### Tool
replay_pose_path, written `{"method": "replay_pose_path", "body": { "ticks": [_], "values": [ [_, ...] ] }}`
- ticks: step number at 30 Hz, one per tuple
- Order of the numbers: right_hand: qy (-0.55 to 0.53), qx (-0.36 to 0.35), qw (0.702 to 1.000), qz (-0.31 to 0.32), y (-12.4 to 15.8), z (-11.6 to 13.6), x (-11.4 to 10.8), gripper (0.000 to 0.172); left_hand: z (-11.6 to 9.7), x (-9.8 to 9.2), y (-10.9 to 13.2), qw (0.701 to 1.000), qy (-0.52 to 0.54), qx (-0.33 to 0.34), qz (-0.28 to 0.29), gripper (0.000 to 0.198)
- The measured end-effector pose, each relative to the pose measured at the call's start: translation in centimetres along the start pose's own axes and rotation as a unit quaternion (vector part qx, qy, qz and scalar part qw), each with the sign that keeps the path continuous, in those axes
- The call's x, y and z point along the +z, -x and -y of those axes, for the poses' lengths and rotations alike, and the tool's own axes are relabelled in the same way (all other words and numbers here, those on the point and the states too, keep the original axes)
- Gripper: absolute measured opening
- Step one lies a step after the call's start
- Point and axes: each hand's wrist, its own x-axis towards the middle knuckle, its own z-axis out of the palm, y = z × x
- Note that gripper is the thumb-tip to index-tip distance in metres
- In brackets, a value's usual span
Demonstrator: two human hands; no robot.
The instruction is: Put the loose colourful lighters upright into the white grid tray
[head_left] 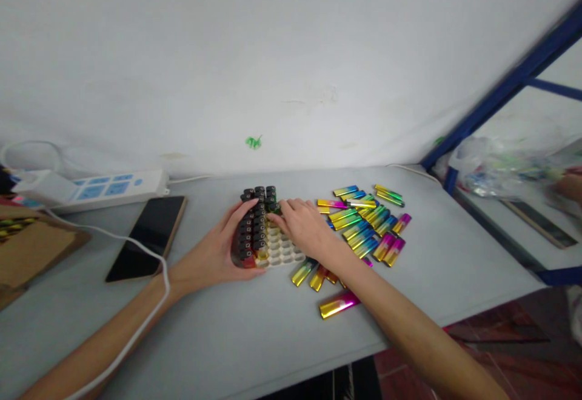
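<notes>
So a white tray (286, 248) full of holes is set on the grey table (218, 342), pretty much between the two hands. Its left part is filled with black-topped lighters (246, 231) standing in rows, while bare holes are left showing on the right.

The left side is cupped by the left hand (218, 248): thumb and fingers are spread wide, with the thumb laid along the near edge and a fingertip rested up by the black tops. The right hand (305, 225) is held over the far middle of the tray, fingers curled down by the lighters there. Whether anything is actually pinched can't be told, since the fingertips are mostly hidden and a bit blurry.

Just right of the tray, a bunch of shiny cases (394, 250) in gold, blue, green and pink is scattered around, some partly covered by the right forearm. One is left lying on its own at the near side.

Over on the left, a phone (148, 239) is laid screen up near a power strip (120, 186), and the left forearm is crossed by a white cable (150, 257).
</notes>
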Motion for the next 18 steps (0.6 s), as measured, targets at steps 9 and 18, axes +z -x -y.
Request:
{"method": "replay_pose_path", "body": {
  "ticks": [9,18],
  "values": [
    [-0.114,-0.021,0.993,-0.013,1.8,-4.1,-2.4,0.024,0.9,0.1,0.0,1.0,-0.003,0.015,-0.012,0.138],
    [-0.22,0.09,0.97,0.054,5.7,-15.1,-6.2,0.01,0.8,0.2,0.0,1.0,-0.008,0.019,-0.018,0.139]
  ]
}}
